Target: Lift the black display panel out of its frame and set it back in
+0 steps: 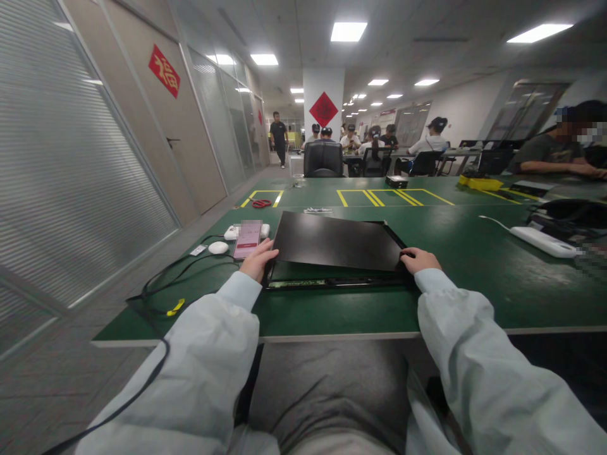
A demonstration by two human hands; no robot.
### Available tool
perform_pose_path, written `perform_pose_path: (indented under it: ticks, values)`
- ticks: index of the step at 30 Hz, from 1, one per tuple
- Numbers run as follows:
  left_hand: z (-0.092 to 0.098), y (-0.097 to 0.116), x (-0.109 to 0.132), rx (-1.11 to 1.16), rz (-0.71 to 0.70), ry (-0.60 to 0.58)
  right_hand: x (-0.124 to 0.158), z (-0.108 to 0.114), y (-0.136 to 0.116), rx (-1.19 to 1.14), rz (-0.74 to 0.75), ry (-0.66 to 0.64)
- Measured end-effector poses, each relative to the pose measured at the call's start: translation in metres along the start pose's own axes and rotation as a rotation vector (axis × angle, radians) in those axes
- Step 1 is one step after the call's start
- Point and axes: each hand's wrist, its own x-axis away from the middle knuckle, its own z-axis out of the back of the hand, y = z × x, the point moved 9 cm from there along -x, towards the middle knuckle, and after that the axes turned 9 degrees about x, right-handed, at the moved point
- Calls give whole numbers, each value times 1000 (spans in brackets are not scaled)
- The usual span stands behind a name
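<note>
A thin, dark, glossy display panel [339,243] lies tilted over a black rectangular frame [327,284] on the green table. Its left side is raised off the frame, and a strip of green circuit board shows along the frame's near edge. My left hand [258,260] holds the panel's left edge, thumb on top. On the opposite side, my right hand [420,260] is closed at the panel's right near corner, close against the frame's side; its fingertips are partly hidden.
Left of the frame lie a phone [248,239], a white round puck [219,248], black cables and a yellow tie [176,308]. Red scissors [261,203] sit farther back. At right are a white power bank-like device [543,242] and a yellow tray [480,183]. People sit beyond.
</note>
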Motion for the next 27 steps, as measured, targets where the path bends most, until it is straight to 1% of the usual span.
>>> perform_pose_path:
  ticks: [3, 6, 14, 20, 27]
  values:
    - [-1, 2, -1, 18, -15, -8, 0, 0, 0, -9, 0, 0]
    - [-7, 5, 1, 32, -13, -39, 0, 0, 1, -22, -6, 9]
    - [-24, 7, 14, 69, 66, -146, -2, -1, 4, -62, -12, 52]
    - [-26, 4, 15, 87, 103, -166, -4, -2, 5, -81, -22, 68]
    - [-29, 8, 17, 121, 76, -182, -2, 0, 4, -94, -31, 39]
